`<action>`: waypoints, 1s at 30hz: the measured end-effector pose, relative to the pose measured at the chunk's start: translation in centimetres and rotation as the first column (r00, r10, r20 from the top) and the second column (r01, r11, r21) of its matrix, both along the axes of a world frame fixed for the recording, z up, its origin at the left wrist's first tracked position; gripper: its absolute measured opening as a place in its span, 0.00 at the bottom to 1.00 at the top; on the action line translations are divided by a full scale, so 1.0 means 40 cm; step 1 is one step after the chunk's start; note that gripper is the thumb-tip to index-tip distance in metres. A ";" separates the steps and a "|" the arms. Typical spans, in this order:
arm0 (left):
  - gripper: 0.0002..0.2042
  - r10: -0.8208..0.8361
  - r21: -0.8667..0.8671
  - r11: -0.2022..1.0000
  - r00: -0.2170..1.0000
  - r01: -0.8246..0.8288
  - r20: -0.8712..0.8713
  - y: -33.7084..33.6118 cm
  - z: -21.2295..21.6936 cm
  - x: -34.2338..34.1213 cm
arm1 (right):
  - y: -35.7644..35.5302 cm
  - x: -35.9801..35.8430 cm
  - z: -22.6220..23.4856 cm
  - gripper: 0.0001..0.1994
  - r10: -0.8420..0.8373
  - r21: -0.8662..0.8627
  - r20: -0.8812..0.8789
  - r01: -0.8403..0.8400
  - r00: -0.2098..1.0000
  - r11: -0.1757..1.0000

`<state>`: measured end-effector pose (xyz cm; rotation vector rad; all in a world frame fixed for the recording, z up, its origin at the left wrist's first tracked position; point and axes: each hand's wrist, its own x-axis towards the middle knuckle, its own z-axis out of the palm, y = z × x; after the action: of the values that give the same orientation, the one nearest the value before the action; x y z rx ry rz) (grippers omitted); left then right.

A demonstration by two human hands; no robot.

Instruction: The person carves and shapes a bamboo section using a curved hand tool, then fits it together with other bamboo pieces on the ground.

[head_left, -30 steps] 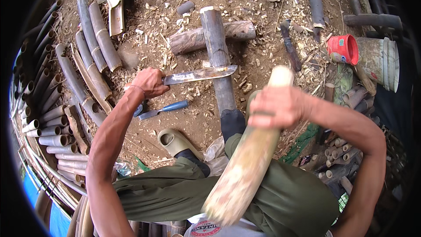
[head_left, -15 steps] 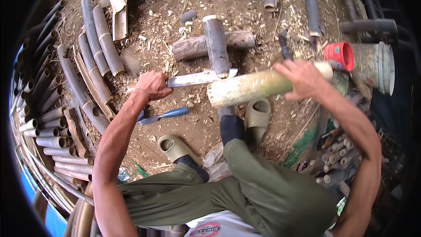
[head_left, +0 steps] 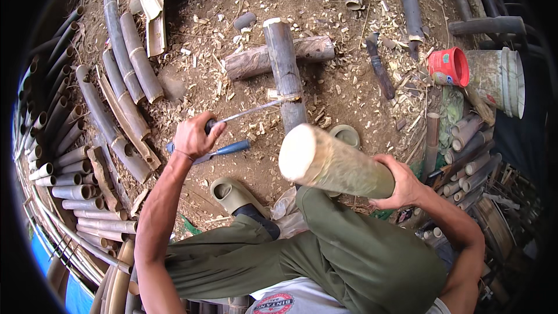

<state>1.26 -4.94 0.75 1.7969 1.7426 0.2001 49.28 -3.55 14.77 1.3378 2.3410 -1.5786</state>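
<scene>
My left hand point(head_left: 196, 136) is closed round the dark handle of a long knife point(head_left: 250, 111). Its blade, seen nearly edge-on, reaches a grey bamboo piece point(head_left: 283, 64) at a pale ring; whether it bites in, I cannot tell. That bamboo lies across a short brown log point(head_left: 250, 63) on the ground. In my right hand point(head_left: 401, 183) is a thick, pale bamboo section point(head_left: 349, 166), gripped by its right end above my knee. Its whitish other end tilts up beside the grey bamboo. A blue-handled chisel-like tool point(head_left: 226, 149) lies on the dirt just below my left hand.
Wood chips litter the dirt. Bamboo lengths point(head_left: 136, 52) lie at the left, near a big stack of bamboo point(head_left: 70, 177). At the right stand a red tub point(head_left: 442, 68) and a dirty pale bucket point(head_left: 494, 75). A dark-handled tool point(head_left: 381, 72) lies nearby. My sandal point(head_left: 235, 195) is below.
The pale bamboo section has swung down toward me, its whitish end now tilted up. My left hand has moved slightly lower, and the knife blade has turned edge-on against the grey bamboo.
</scene>
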 end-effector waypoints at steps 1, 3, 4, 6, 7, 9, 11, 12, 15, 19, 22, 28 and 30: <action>0.36 0.026 -0.072 0.997 1.000 -0.026 0.005 0.045 0.008 -0.002 | -0.002 0.014 0.015 0.42 -0.081 -0.058 0.058 0.084 0.995 0.995; 0.36 0.006 -0.170 0.985 0.987 -0.033 -0.158 0.126 0.020 -0.030 | 0.012 0.035 0.030 0.45 -0.220 -0.196 0.104 0.237 0.970 0.952; 0.37 -0.032 -0.155 0.988 0.983 0.004 -0.181 0.162 0.026 -0.030 | 0.021 0.042 0.036 0.45 -0.289 -0.215 0.080 0.300 0.954 0.929; 0.37 -0.073 -0.236 0.972 0.966 0.013 -0.249 0.220 0.060 -0.036 | 0.060 0.017 0.052 0.45 -0.432 -0.279 -0.011 0.412 0.902 0.868; 0.37 -0.097 -0.234 0.972 0.956 0.031 -0.276 0.240 0.067 -0.039 | 0.078 0.004 0.065 0.45 -0.459 -0.249 -0.047 0.435 0.887 0.865; 0.42 -0.108 -0.275 0.961 0.952 0.026 -0.287 0.269 0.067 -0.037 | 0.112 -0.008 0.083 0.45 -0.513 -0.189 -0.114 0.488 0.851 0.852; 0.42 -0.127 -0.272 0.961 0.951 0.048 -0.283 0.287 0.065 -0.029 | 0.148 -0.017 0.117 0.46 -0.538 -0.207 -0.122 0.509 0.834 0.836; 0.42 -0.125 -0.287 0.957 0.945 0.035 -0.302 0.286 0.066 -0.042 | 0.163 -0.018 0.108 0.46 -0.549 -0.260 -0.143 0.504 0.823 0.823; 0.39 -0.168 -0.263 0.961 0.930 0.081 -0.326 0.289 0.068 -0.042 | 0.190 -0.034 0.130 0.47 -0.576 -0.326 -0.196 0.501 0.794 0.802; 0.39 -0.176 -0.218 0.970 0.930 0.108 -0.323 0.286 0.082 -0.039 | 0.221 -0.086 0.125 0.48 -0.525 -0.167 -0.342 0.499 0.780 0.850; 0.37 -0.180 -0.220 0.970 0.920 0.106 -0.349 0.281 0.080 -0.041 | 0.244 -0.159 0.059 0.49 -0.340 0.152 -0.492 0.463 0.802 0.873; 0.33 -0.159 -0.330 0.944 0.915 0.030 -0.371 0.278 0.053 -0.027 | 0.282 -0.255 -0.096 0.51 -0.045 0.169 0.393 -0.024 0.918 0.985; 0.34 -0.161 -0.278 0.959 0.916 0.057 -0.367 0.280 0.057 -0.027 | 0.308 -0.252 -0.094 0.50 -0.139 0.328 0.216 0.062 0.966 0.943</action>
<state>0.18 6.28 3.02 1.8130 1.8170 -0.4461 39.18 8.78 11.02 1.6282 2.4824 -1.0126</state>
